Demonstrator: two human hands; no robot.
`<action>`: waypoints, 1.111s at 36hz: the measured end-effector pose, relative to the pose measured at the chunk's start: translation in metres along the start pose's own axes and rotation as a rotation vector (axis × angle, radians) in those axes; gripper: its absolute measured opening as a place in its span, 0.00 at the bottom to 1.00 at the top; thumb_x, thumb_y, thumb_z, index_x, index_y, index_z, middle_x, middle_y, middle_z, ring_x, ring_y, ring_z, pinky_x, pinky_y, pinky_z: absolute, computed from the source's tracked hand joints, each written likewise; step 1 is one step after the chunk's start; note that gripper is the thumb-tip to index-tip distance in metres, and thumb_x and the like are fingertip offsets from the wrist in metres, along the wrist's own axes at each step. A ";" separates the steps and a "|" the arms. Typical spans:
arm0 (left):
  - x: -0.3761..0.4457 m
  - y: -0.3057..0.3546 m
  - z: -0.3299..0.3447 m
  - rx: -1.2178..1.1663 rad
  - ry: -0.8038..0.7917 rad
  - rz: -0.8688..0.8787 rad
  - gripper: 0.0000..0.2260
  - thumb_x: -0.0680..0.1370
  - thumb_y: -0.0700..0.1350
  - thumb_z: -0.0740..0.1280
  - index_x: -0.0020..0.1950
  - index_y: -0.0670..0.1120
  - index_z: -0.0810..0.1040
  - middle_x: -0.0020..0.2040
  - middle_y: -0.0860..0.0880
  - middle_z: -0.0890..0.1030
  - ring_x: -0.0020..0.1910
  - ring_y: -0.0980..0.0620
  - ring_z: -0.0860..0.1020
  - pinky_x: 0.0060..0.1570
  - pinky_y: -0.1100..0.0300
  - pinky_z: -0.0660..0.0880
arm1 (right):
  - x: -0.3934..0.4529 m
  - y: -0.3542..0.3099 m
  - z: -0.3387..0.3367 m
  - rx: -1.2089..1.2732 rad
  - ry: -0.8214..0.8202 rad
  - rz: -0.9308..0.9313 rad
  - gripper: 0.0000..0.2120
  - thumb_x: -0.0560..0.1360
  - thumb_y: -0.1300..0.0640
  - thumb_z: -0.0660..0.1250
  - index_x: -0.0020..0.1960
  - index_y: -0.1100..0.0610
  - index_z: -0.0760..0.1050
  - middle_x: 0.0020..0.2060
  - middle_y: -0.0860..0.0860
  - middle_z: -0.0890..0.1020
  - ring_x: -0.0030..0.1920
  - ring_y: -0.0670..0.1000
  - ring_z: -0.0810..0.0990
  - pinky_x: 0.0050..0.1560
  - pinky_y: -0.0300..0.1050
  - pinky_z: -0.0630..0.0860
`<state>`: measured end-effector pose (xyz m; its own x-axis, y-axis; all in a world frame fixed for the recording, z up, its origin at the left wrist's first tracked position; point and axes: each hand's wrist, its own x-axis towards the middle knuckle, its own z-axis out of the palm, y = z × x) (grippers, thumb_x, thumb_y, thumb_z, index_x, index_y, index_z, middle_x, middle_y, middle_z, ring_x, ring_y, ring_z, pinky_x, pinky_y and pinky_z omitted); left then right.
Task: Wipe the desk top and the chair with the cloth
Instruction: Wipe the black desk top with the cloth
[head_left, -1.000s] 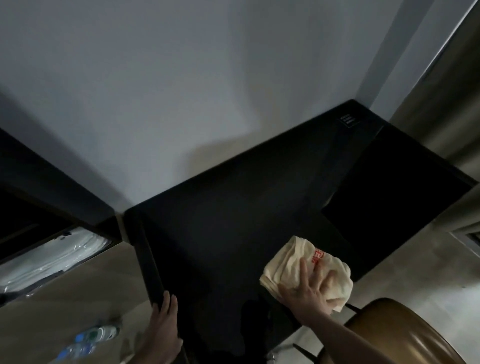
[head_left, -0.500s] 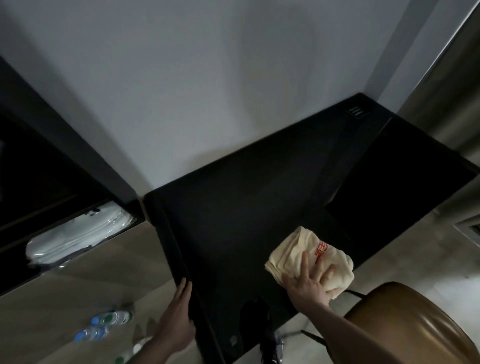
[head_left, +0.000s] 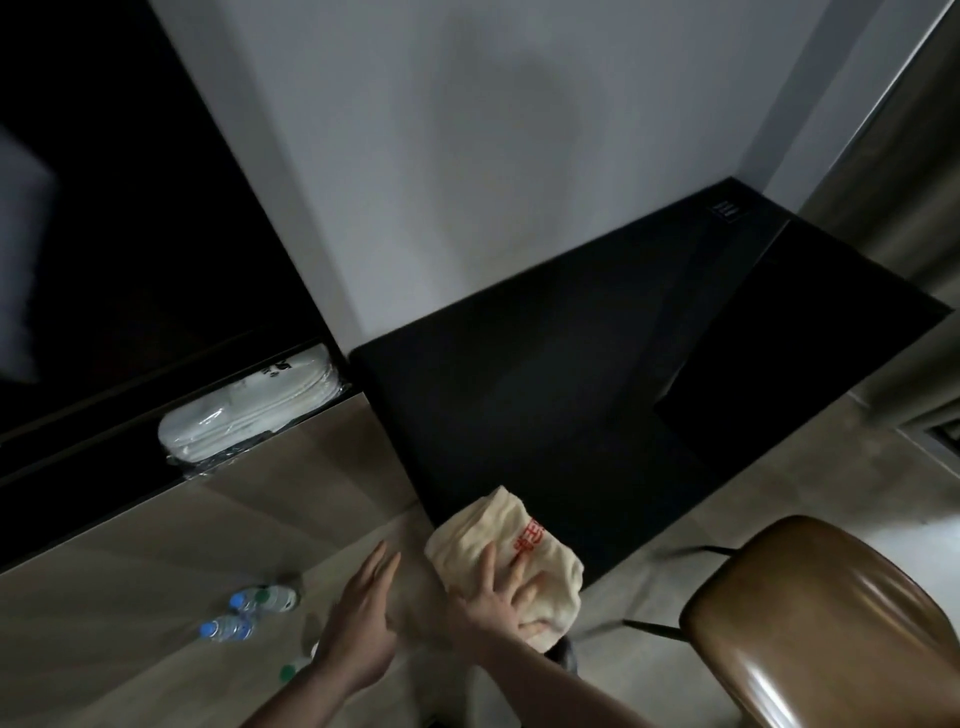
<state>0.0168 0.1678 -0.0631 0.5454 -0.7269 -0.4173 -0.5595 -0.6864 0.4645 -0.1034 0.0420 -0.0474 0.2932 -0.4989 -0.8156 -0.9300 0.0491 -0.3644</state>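
Since a second ago the cream folded cloth with red print has slid from the middle of the near edge of the glossy black desk top to its near left corner, where it now overhangs the edge; my view has swung left as well, bringing more of the dark cabinet into sight. Right hand lies flat on the cloth, fingers spread and nearly straight, pressing rather than gripping. Left hand has come off the left edge of the desk; it hovers just beside that corner, fingers straight and together, holding nothing, apart from the cloth. Cloth's long axis runs roughly from the far left to the near right, across the corner. Judgement: this stroke ends at the corner; the unwiped run lies away to the far right, so the right hand, already on the cloth, is the one to push it back along the desk top. The brown leather chair seat sits near the right hand, off the near edge, not yet wiped as far as I can tell. Clear plastic water bottles with blue caps lie on the floor left of the desk.
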 end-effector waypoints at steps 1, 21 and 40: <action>0.000 0.004 0.002 -0.001 -0.002 0.020 0.37 0.73 0.33 0.60 0.82 0.50 0.58 0.81 0.58 0.50 0.81 0.54 0.54 0.71 0.70 0.53 | -0.001 0.003 -0.006 0.030 -0.024 -0.009 0.36 0.82 0.42 0.55 0.82 0.39 0.37 0.80 0.53 0.30 0.80 0.64 0.32 0.74 0.74 0.39; 0.078 0.123 0.085 0.332 -0.198 0.104 0.45 0.75 0.76 0.53 0.78 0.60 0.28 0.81 0.45 0.31 0.75 0.38 0.24 0.75 0.42 0.32 | 0.050 0.104 -0.153 -0.219 0.170 -0.225 0.36 0.83 0.49 0.61 0.84 0.47 0.43 0.82 0.54 0.39 0.82 0.59 0.39 0.81 0.53 0.44; 0.264 0.068 -0.058 0.363 -0.375 -0.034 0.45 0.77 0.74 0.54 0.74 0.58 0.22 0.73 0.53 0.19 0.75 0.40 0.24 0.76 0.41 0.32 | 0.111 0.025 -0.149 -0.347 0.116 -0.084 0.41 0.81 0.43 0.60 0.83 0.44 0.34 0.80 0.51 0.30 0.80 0.62 0.30 0.79 0.68 0.44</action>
<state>0.1594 -0.0700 -0.0963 0.3434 -0.6156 -0.7093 -0.7621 -0.6240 0.1725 -0.1267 -0.1416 -0.0801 0.3631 -0.5844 -0.7257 -0.9294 -0.2824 -0.2376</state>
